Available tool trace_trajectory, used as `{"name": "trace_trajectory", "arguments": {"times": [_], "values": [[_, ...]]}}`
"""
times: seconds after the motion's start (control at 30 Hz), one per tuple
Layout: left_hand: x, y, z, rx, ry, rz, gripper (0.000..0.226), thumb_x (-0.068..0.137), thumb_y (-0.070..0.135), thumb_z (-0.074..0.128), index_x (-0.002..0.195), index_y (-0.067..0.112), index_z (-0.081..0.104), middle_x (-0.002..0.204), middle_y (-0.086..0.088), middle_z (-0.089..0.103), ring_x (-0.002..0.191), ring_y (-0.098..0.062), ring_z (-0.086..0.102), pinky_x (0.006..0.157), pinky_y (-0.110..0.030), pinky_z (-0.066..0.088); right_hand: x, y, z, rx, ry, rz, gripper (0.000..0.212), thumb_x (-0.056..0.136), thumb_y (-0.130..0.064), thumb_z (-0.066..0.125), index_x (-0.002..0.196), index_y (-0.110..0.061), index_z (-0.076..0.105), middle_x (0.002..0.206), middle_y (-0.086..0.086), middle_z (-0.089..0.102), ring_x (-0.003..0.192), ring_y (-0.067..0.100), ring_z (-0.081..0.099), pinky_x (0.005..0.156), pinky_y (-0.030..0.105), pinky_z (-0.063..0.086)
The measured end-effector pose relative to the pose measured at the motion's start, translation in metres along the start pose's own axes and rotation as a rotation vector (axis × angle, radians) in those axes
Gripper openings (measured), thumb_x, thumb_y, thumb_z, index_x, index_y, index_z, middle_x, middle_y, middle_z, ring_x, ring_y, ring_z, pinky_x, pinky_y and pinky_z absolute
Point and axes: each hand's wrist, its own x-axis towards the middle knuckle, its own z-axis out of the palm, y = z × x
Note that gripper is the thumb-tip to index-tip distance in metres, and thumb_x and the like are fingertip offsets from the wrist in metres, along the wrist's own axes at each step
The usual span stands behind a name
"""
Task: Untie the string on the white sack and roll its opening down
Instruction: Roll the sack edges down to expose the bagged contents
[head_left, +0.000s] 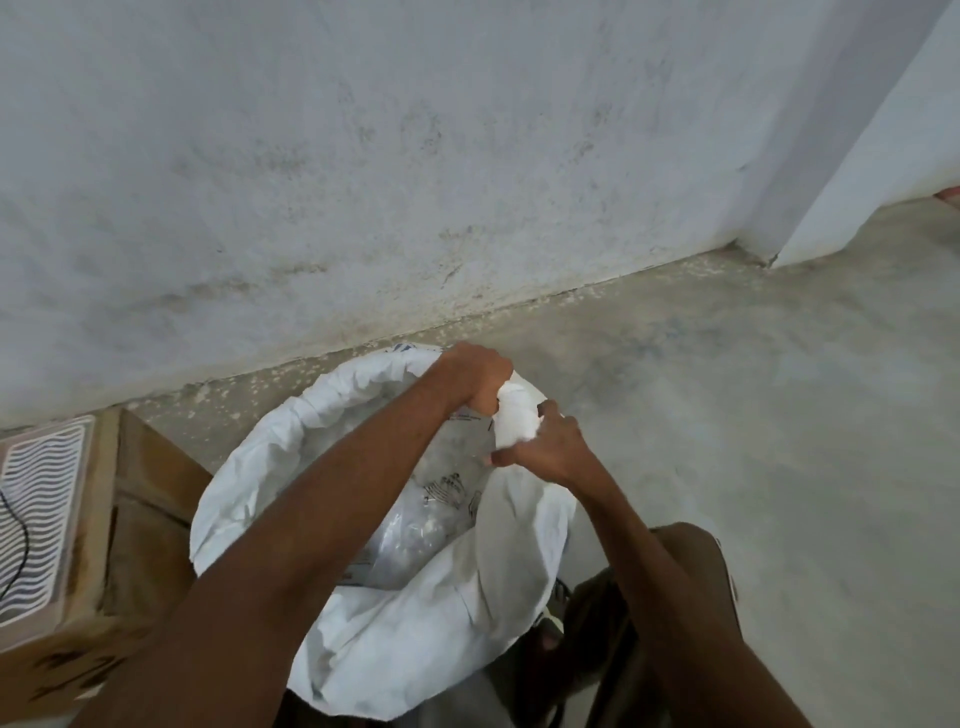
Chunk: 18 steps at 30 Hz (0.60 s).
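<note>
Soft, even daylight fills the scene, moderately bright, with no hard shadows and no glare. The pale wall (363, 156) looks flat and slightly bluish. The white sack (415, 623) is the brightest area, and its folded rim (514, 421), far from the wall's base, is nearly washed out. Detail is soft and smeared throughout. The line where wall meets floor (779, 415) bows, showing wide-angle distortion.
</note>
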Motion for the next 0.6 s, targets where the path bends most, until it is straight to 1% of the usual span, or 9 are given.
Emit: {"name": "trace_trajectory", "arguments": {"times": [0.07,0.17,0.27,0.3,0.37,0.43,0.47,0.5,0.6], "values": [[0.006,-0.008,-0.002,-0.018,-0.084,-0.032,0.039,0.08,0.026,0.071,0.117,0.019,0.063,0.115,-0.004,0.068,0.102,-0.025,0.066,0.082,-0.035,0.052,-0.004,0.01,0.008,-0.037,0.02,0.032,0.104,0.054,-0.053,0.088,0.14,-0.014,0.044,0.136,0.007,0.052,0.123,0.029,0.053,0.093,0.036,0.047],[0.012,-0.01,-0.003,-0.033,-0.1,-0.008,0.046,0.073,0.021,0.077,0.115,0.017,0.062,0.116,-0.005,0.066,0.101,-0.025,0.065,0.074,-0.033,0.046,-0.014,0.014,0.014,0.235,-0.02,0.121,0.076,0.054,-0.037,0.083,0.12,-0.012,0.056,0.115,0.005,0.062,0.101,0.024,0.061,0.082,0.038,0.056],[0.008,-0.004,-0.001,-0.073,0.107,0.095,0.057,0.063,0.026,0.08,0.114,0.02,0.054,0.108,-0.004,0.064,0.095,-0.023,0.059,0.072,-0.034,0.044,-0.015,0.013,0.009,0.441,-0.028,0.189,0.055,0.058,-0.018,0.076,0.109,-0.006,0.057,0.101,0.008,0.063,0.089,0.025,0.062,0.069,0.032,0.052],[0.006,0.0,0.004,-0.096,0.171,0.166,0.065,0.058,0.029,0.08,0.116,0.022,0.053,0.107,-0.004,0.06,0.095,-0.021,0.055,0.073,-0.034,0.043,-0.014,0.013,0.006,0.517,-0.055,0.198,0.056,0.053,-0.017,0.075,0.106,-0.003,0.061,0.099,0.012,0.067,0.088,0.027,0.064,0.069,0.032,0.052],[0.002,0.009,0.019,-0.119,0.199,0.298,0.074,0.05,0.034,0.082,0.118,0.022,0.055,0.11,-0.004,0.056,0.098,-0.021,0.054,0.078,-0.035,0.044,-0.014,0.009,-0.002,0.627,-0.133,0.202,0.06,0.04,-0.018,0.074,0.097,0.0,0.071,0.099,0.019,0.073,0.087,0.032,0.069,0.075,0.038,0.054],[-0.001,0.016,0.031,-0.131,0.183,0.306,0.064,0.058,0.035,0.083,0.117,0.021,0.063,0.115,-0.004,0.064,0.106,-0.024,0.059,0.087,-0.036,0.044,-0.019,0.009,-0.011,0.696,-0.229,0.208,0.044,0.049,-0.01,0.075,0.091,0.001,0.075,0.092,0.018,0.074,0.083,0.032,0.068,0.08,0.038,0.054],[-0.003,0.018,0.032,-0.128,0.19,0.284,0.053,0.064,0.033,0.081,0.114,0.021,0.067,0.114,-0.004,0.068,0.107,-0.025,0.062,0.089,-0.035,0.044,-0.021,0.01,-0.014,0.723,-0.28,0.221,0.034,0.058,-0.005,0.072,0.092,0.002,0.075,0.087,0.016,0.073,0.08,0.031,0.067,0.08,0.037,0.053],[-0.002,0.019,0.03,-0.112,0.202,0.261,0.043,0.069,0.032,0.078,0.11,0.021,0.07,0.11,-0.004,0.071,0.106,-0.026,0.064,0.089,-0.035,0.046,-0.024,0.012,-0.018,0.75,-0.325,0.242,0.032,0.063,-0.001,0.071,0.095,0.003,0.074,0.087,0.016,0.072,0.081,0.032,0.066,0.082,0.037,0.053],[-0.001,0.027,0.013,0.006,0.137,0.162,0.044,0.076,0.034,0.072,0.116,0.016,0.066,0.113,-0.008,0.068,0.106,-0.028,0.065,0.088,-0.036,0.051,-0.022,0.024,-0.022,0.899,-0.414,0.223,0.051,0.06,-0.006,0.077,0.11,0.004,0.072,0.097,0.019,0.07,0.087,0.035,0.064,0.092,0.044,0.052]]}}
